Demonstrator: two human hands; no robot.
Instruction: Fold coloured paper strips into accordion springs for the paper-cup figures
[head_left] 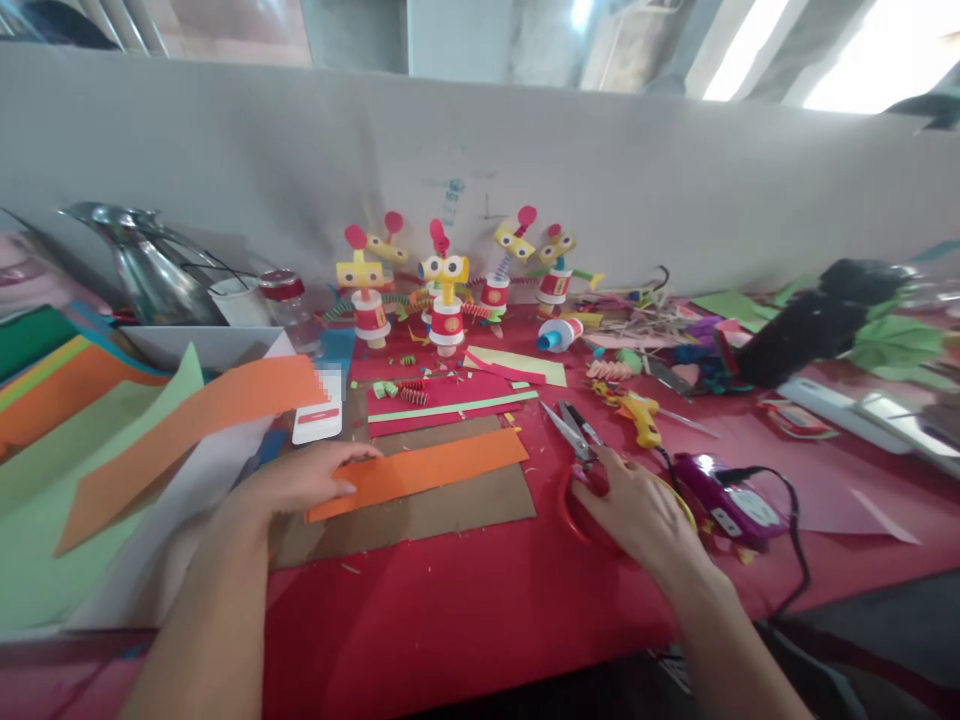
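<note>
An orange paper strip lies on a brown cardboard piece. My left hand is at the strip's left end, its thumb and index finger closed on the edge. To the right, my right hand is over a pair of scissors, with thumb and fingers around the handle area. The blades point away to the upper left, apart from the orange strip. My palm hides most of the handles. Beside the blades lies a dark, slim tool, perhaps a knife or pen.
Several paper-cup figures stand along the wall. On the left, a box carries coloured sheets and a curved orange strip. A yellow glue gun and a corded purple power block lie right. Paper scraps dot the red table.
</note>
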